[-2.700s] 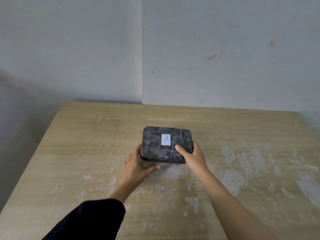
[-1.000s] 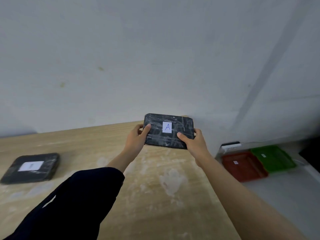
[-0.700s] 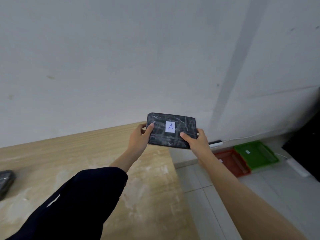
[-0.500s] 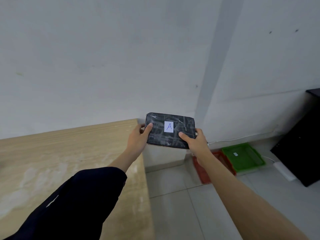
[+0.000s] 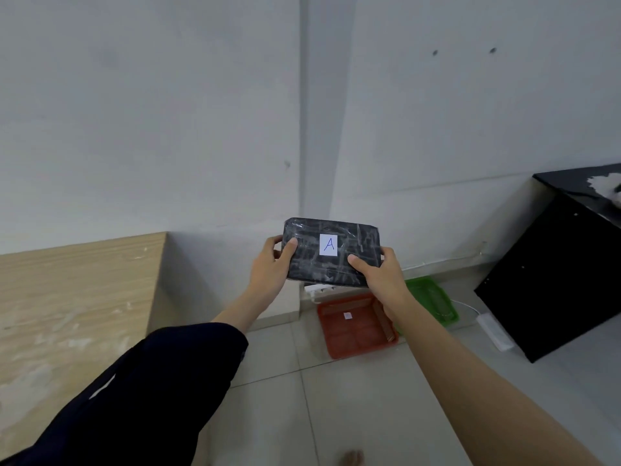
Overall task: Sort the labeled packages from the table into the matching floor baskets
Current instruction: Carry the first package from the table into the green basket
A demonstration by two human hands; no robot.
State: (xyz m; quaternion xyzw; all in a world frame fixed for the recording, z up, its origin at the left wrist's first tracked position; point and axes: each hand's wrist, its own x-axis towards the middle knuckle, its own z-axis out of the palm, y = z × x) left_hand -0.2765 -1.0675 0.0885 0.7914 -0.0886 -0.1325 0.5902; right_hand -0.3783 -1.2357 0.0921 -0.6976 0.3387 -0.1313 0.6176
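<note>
Wooden table (image 5: 77,297) sits at nine o'clock; red basket (image 5: 356,334) and green basket (image 5: 433,297) lie on the floor at five. We carry the black package (image 5: 332,253) marked A in mid-air, left hand (image 5: 272,267) and right hand (image 5: 379,274) clasping its short ends; taped wrap looks slick, so we'd keep gripping the edges

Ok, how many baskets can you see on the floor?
2: a red basket on the floor by the wall, and a green basket touching its right side, partly behind the right forearm. Others may be out of frame.
</note>
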